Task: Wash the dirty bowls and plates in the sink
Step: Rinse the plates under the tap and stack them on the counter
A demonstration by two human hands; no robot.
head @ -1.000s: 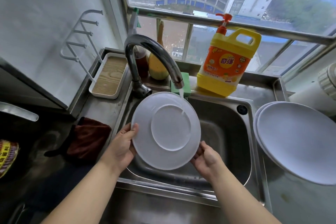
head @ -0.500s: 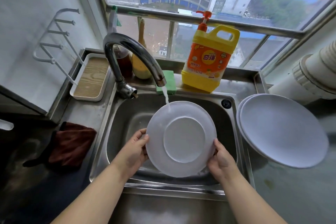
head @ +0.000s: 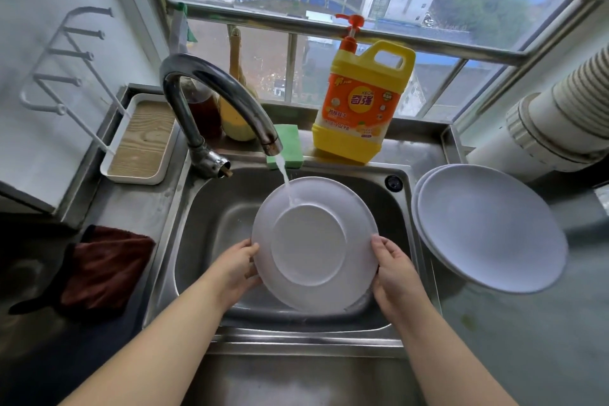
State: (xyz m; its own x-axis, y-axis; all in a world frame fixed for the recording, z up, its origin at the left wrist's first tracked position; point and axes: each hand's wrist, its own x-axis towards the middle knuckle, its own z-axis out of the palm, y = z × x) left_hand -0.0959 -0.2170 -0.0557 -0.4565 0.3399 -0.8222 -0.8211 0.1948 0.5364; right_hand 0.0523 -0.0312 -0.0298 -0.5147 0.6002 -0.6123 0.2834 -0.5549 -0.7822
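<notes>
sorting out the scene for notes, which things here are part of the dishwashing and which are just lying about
Part of the job:
plate, held by left hand and right hand
faucet, running onto it
sink
stacked plates on the right counter
dish soap jug
green sponge

Lying about:
brown cloth
wood-lined tray
wall rack

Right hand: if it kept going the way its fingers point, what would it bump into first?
The right hand already grips the plate, so it meets that first. Beyond, probably the faucet, though depth is unclear.
</notes>
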